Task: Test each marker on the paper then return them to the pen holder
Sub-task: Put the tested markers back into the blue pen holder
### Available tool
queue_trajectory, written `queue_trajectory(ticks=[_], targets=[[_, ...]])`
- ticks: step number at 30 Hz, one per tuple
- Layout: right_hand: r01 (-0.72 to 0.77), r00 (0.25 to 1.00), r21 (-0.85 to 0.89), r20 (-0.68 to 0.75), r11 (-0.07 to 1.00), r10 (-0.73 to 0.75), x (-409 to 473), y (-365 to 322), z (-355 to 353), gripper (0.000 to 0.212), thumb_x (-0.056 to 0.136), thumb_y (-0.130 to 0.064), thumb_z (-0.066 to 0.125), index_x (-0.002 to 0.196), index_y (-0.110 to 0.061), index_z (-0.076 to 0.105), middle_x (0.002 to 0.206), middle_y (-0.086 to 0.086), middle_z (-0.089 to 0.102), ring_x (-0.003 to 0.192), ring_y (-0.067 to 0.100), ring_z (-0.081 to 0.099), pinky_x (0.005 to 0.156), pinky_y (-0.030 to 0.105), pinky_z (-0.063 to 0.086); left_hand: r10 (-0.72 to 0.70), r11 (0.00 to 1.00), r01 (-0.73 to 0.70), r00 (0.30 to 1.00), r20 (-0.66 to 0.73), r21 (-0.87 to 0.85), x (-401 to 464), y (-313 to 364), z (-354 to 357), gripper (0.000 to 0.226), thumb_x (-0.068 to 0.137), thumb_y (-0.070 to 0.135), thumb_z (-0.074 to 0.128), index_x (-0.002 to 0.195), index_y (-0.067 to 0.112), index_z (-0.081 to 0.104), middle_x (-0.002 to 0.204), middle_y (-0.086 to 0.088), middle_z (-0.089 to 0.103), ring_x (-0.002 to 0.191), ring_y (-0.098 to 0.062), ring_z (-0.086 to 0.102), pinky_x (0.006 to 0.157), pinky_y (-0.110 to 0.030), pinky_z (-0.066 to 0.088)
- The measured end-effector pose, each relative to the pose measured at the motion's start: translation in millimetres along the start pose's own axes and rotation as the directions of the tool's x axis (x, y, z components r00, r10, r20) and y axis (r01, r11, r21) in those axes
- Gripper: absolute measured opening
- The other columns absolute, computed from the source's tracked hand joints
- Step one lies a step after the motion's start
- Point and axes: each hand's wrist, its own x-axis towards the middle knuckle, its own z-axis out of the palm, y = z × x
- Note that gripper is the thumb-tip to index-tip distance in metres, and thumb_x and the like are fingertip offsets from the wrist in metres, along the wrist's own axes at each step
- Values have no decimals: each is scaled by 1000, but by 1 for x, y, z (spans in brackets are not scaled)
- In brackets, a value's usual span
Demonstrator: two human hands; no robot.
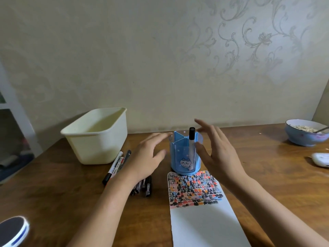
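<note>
Blue pen holder (186,155) upright at the paper's (199,207) far edge, one black-capped marker (192,139) standing inside.

Sectioned, cat sticker in front. Top of white sheet crowded with black, red, orange, blue test marks. More markers (117,164) lying loose to the left, perhaps eight or so, partly hidden.

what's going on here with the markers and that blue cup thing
A person is testing markers. Both hands are open, the left hand and right hand on either side of the blue pen holder, fingers straight and gripping nothing. One marker stands in the holder. More markers lie on the table to the left. The paper already carries a block of colour swatches.
</note>
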Motion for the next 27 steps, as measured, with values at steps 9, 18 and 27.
queue_trajectory(ticks=[9,18,27], targets=[[228,973,-19,49,974,-227,-18,-31,15,12,93,-34,53,102,-27,56,88,-16,49,73,6,50,58,26,45,-202,967,175,969,139,184,-10,-51,-31,31,95,19,62,92,50,65,105,15,60,103,-9,56,95,-36,45],[468,747,49,512,882,-425,-37,-45,60,38,102,-22,55,136,-38,57,135,-16,59,111,10,58,87,29,55,-217,974,210,973,83,89,-10,-56,-30,28,95,26,59,117,44,64,118,16,62,112,-5,56,99,-36,48],[528,691,45,559,848,-459,-35,-45,63,31,99,-16,57,123,-34,63,131,-15,58,109,9,55,86,28,54,-181,982,184,981,74,-37,-5,-39,-21,49,101,16,48,138,48,49,122,13,59,111,1,55,95,-21,44]])
